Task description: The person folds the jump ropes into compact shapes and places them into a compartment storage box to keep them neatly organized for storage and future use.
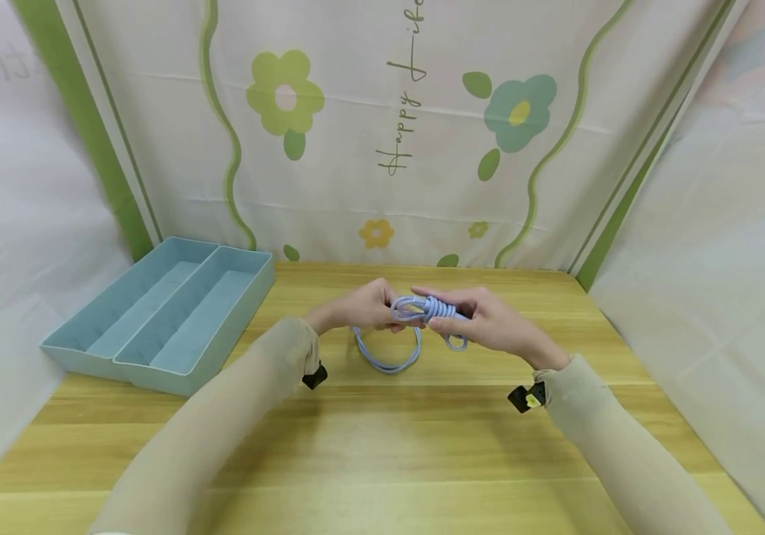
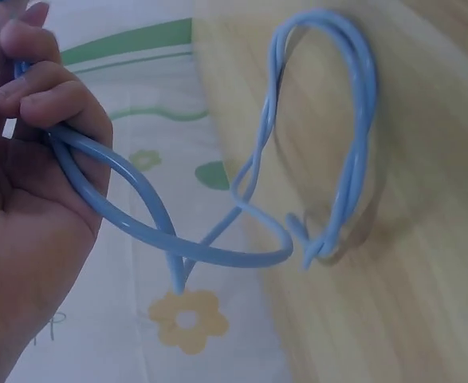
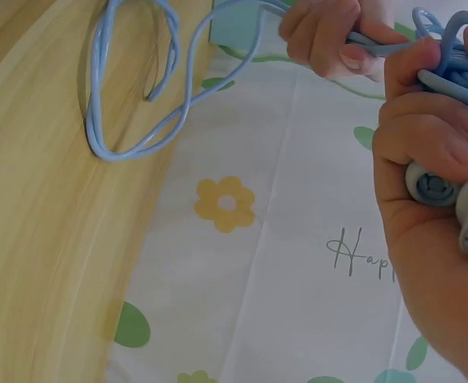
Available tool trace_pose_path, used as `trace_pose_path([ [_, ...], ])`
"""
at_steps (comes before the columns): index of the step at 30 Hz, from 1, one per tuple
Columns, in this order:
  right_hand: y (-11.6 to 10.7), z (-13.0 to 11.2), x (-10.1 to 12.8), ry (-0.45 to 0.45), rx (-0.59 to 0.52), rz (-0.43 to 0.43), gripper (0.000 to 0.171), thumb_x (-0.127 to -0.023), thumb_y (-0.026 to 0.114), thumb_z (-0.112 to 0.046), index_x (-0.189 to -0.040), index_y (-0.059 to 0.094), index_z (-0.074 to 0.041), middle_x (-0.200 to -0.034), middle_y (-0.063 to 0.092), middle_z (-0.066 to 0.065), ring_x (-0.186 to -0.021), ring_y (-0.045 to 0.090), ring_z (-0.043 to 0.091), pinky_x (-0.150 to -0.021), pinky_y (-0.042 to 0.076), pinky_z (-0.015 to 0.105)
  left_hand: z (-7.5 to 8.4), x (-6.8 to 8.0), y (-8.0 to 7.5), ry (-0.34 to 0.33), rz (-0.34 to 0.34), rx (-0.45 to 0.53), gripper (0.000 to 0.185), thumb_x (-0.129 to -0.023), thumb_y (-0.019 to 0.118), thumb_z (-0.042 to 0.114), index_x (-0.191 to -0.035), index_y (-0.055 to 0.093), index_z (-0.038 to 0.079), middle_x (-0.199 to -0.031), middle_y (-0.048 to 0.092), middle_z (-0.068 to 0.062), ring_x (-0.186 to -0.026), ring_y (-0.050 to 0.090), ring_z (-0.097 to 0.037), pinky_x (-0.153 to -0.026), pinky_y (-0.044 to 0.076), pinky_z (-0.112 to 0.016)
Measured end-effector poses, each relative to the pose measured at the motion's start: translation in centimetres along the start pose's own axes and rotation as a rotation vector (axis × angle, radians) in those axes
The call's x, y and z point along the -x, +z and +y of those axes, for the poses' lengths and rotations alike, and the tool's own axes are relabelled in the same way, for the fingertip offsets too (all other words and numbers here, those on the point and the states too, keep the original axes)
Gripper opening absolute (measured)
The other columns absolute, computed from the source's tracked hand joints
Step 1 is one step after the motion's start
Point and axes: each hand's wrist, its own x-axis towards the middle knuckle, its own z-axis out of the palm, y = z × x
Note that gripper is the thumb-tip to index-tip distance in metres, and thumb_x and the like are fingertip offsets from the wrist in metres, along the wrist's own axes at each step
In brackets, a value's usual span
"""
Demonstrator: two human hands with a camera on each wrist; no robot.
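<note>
A light blue jump rope is held between both hands above the table. My right hand (image 1: 492, 321) grips its bundle (image 1: 437, 308), where several turns of cord wrap round a folded length. Two pale handles (image 3: 433, 183) with round blue-grey ends stick out from that hand in the right wrist view. Close by on the left, my left hand (image 1: 367, 306) holds the loose cord, its fingers curled over the strands in the left wrist view. From it a twisted loop of cord (image 2: 359, 104) hangs down toward the tabletop. The left fingertips are partly hidden in the head view.
Two light blue trays (image 1: 221, 349) stand side by side at the left on the wooden table (image 1: 382, 461). A printed curtain (image 1: 355, 148) with flowers closes off the back, and pale cloth hangs along both sides.
</note>
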Motion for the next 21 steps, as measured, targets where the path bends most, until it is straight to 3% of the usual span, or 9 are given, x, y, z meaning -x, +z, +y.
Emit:
trace_pose_path([
  [3, 0.2, -0.1, -0.2, -0.047, 0.067, -0.018, 0.049, -0.099, 0.063, -0.015, -0.146, 0.051, -0.025, -0.109, 0.068, 0.004, -0.073, 0.058, 0.024, -0.063, 0.05, 0.032, 0.3, 0.1, -0.8, -0.036, -0.005, -0.049, 0.026, -0.095, 0.066, 0.007, -0.07, 0.073, 0.005, -0.058, 0.059, -0.004, -0.044, 0.032, -0.01, -0.044, 0.029, -0.023],
  [9, 0.7, -0.3, -0.4, -0.085, 0.213, -0.074, 0.05, -0.1, 0.061, -0.024, -0.148, 0.047, -0.024, -0.095, 0.066, -0.003, -0.058, 0.047, 0.014, -0.056, 0.045, 0.03, 0.9, 0.3, -1.6, -0.137, -0.078, -0.035, 0.019, -0.094, 0.063, -0.001, -0.09, 0.079, 0.007, -0.063, 0.058, -0.007, -0.047, 0.033, -0.011, -0.047, 0.031, -0.024],
  [12, 1.0, -0.4, -0.6, -0.096, 0.259, -0.119, 0.052, -0.101, 0.059, -0.026, -0.15, 0.044, -0.021, -0.116, 0.066, -0.005, -0.058, 0.044, 0.01, -0.062, 0.046, 0.03, 1.0, 0.4, -1.6, -0.186, -0.083, -0.038, 0.017, -0.095, 0.064, 0.002, -0.098, 0.08, 0.008, -0.071, 0.062, -0.008, -0.048, 0.035, -0.011, -0.048, 0.032, -0.024],
  [15, 1.3, -0.3, -0.7, -0.078, 0.265, -0.145, 0.053, -0.102, 0.057, -0.026, -0.152, 0.04, -0.017, -0.14, 0.053, -0.003, -0.066, 0.051, 0.01, -0.075, 0.048, 0.031, 0.9, 0.4, -1.6, -0.217, -0.051, -0.031, 0.016, -0.096, 0.064, 0.006, -0.101, 0.079, 0.008, -0.087, 0.07, -0.004, -0.05, 0.037, -0.01, -0.05, 0.033, -0.023],
  [18, 1.6, -0.1, -0.8, -0.044, 0.286, -0.155, 0.054, -0.103, 0.055, -0.029, -0.153, 0.037, -0.015, -0.132, 0.059, 0.0, -0.071, 0.054, 0.01, -0.077, 0.048, 0.031, 0.9, 0.3, -1.6, -0.237, -0.041, -0.003, 0.016, -0.098, 0.063, 0.008, -0.101, 0.079, 0.007, -0.096, 0.072, -0.007, -0.051, 0.035, -0.01, -0.052, 0.033, -0.023],
  [21, 1.9, 0.2, -0.8, -0.029, 0.331, -0.165, 0.056, -0.104, 0.053, -0.032, -0.153, 0.035, -0.014, -0.128, 0.06, 0.0, -0.071, 0.054, 0.009, -0.079, 0.048, 0.031, 1.0, 0.3, -1.7, -0.261, -0.06, 0.028, 0.018, -0.099, 0.061, 0.011, -0.1, 0.079, 0.007, -0.082, 0.068, -0.012, -0.051, 0.032, -0.01, -0.052, 0.031, -0.023],
])
